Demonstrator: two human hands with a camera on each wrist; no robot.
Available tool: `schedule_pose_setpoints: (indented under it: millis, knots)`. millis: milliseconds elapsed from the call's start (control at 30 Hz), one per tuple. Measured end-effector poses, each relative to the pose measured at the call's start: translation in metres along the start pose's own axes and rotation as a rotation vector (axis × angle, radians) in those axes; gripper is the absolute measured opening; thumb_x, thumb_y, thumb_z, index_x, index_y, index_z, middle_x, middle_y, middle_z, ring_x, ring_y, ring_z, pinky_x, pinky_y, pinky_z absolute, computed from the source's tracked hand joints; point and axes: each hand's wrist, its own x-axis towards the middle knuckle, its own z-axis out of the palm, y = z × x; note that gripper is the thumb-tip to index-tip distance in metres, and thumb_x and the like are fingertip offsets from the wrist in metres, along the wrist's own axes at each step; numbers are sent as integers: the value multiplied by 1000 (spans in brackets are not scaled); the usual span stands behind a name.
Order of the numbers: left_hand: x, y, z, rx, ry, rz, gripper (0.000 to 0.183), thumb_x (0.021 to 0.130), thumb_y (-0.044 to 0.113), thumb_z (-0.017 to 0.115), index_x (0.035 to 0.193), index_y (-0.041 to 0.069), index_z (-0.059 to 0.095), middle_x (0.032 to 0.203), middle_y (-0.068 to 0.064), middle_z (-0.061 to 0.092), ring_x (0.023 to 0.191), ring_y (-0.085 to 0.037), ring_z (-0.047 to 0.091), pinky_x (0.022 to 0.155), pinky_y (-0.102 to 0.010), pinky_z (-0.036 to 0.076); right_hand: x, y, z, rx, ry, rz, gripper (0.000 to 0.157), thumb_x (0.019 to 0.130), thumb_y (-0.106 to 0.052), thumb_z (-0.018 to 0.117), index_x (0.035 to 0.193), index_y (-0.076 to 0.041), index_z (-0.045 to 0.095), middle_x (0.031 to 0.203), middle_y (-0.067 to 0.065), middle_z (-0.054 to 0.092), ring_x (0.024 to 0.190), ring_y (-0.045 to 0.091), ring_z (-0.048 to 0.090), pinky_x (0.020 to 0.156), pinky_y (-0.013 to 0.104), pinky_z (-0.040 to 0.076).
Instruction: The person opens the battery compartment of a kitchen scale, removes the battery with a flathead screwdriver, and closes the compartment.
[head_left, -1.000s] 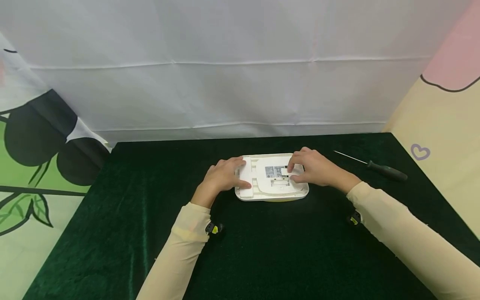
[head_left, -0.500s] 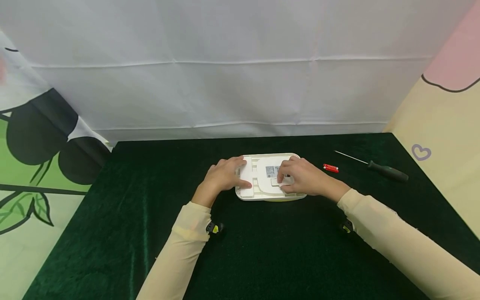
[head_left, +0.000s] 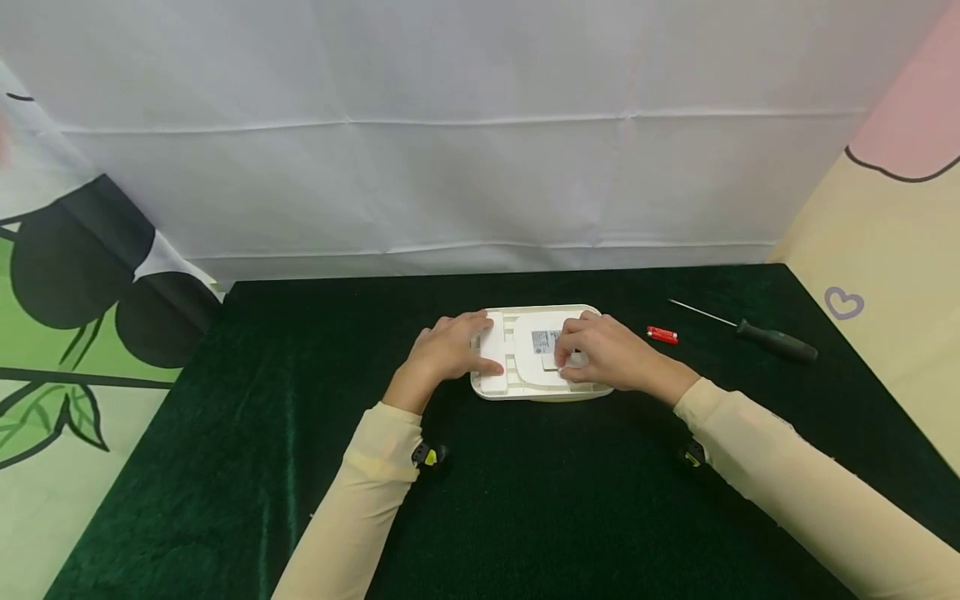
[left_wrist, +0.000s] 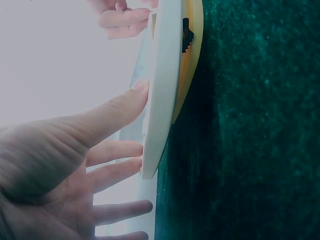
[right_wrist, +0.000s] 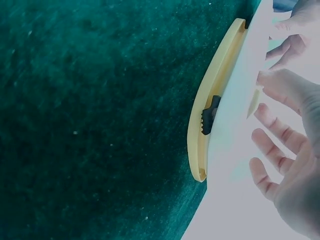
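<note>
A flat white device (head_left: 531, 371) lies on the dark green cloth, with a grey printed label (head_left: 545, 342) on its upper face. Beneath it, a yellow part (right_wrist: 196, 135) with a black toothed piece (right_wrist: 211, 116) shows in the right wrist view. My left hand (head_left: 444, 350) rests on the device's left end, thumb at the near side and fingers fairly straight, spread toward the far side. Between thumb and fingertips, my right hand (head_left: 611, 354) pinches a small white cover (head_left: 550, 363) over the recess beside the label. The hand hides most of that recess.
A red battery (head_left: 662, 335) lies on the cloth (head_left: 570, 500) just right of the device. Farther right is a screwdriver (head_left: 776, 342) with a dark handle, its shaft pointing to the back left. A white curtain (head_left: 480, 192) hangs behind the table.
My right hand has moved left and slightly nearer with the white cover, then stayed almost still. The red battery, earlier out of sight, now shows. My left hand has not moved.
</note>
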Motion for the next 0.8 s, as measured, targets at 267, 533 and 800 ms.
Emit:
schedule_pose_setpoints:
  millis: [267, 533, 800]
  knots:
    - [0, 0, 1, 1, 4, -3, 80, 83, 51, 74, 150, 23, 41, 162, 3, 27, 143, -30, 31, 114, -58, 24, -3, 1, 1, 10, 2, 18, 6, 84, -31, 78, 86, -26, 77, 99, -6, 66, 91, 15, 50, 78, 30, 40]
    - [0, -1, 1, 5, 0, -1, 79, 83, 51, 74, 149, 23, 41, 161, 3, 27, 143, -30, 31, 113, -58, 25, 0, 10, -4, 10, -13, 120, 37, 83, -44, 76, 115, -25, 73, 120, 2, 62, 108, 25, 48, 89, 44, 39]
    - [0, 1, 0, 7, -5, -12, 79, 82, 51, 74, 149, 24, 41, 162, 3, 27, 143, -30, 30, 113, -57, 25, 11, 18, -12, -16, -158, 326, 91, 77, -60, 73, 151, -21, 39, 150, 12, 40, 138, 39, 28, 104, 61, 27]
